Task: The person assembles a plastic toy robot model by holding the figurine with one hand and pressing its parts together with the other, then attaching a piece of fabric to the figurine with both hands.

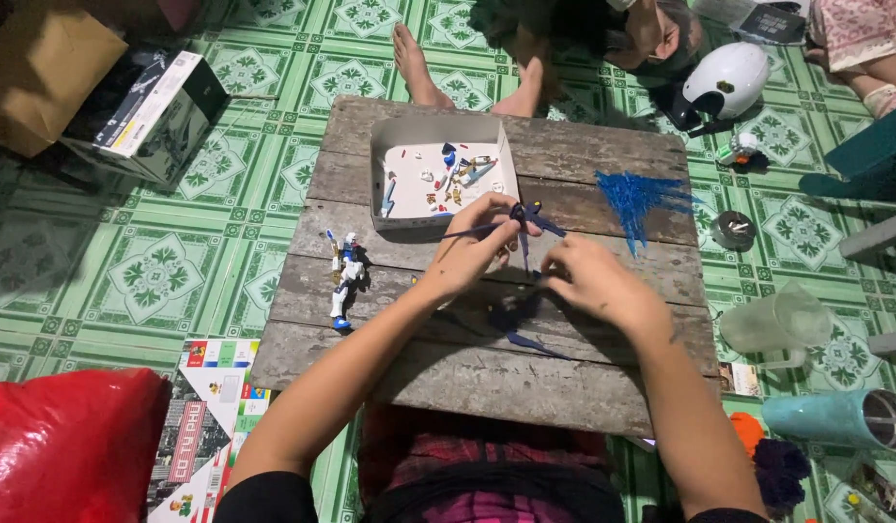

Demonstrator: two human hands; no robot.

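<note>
My left hand pinches a dark blue plastic parts frame above the low wooden board table. My right hand is just right of it, fingers curled at the lower end of the frame; what it grips is hidden. A small white and blue robot figure lies on the boards to the left of my left hand. Behind my hands stands a white shallow box holding several small loose parts. A bright blue parts frame lies on the table's right side.
Another person's bare feet rest at the table's far edge. A white helmet sits far right, a clear jug and teal cup at right. A printed box lies at left, a red bag bottom left, a printed sheet beside it.
</note>
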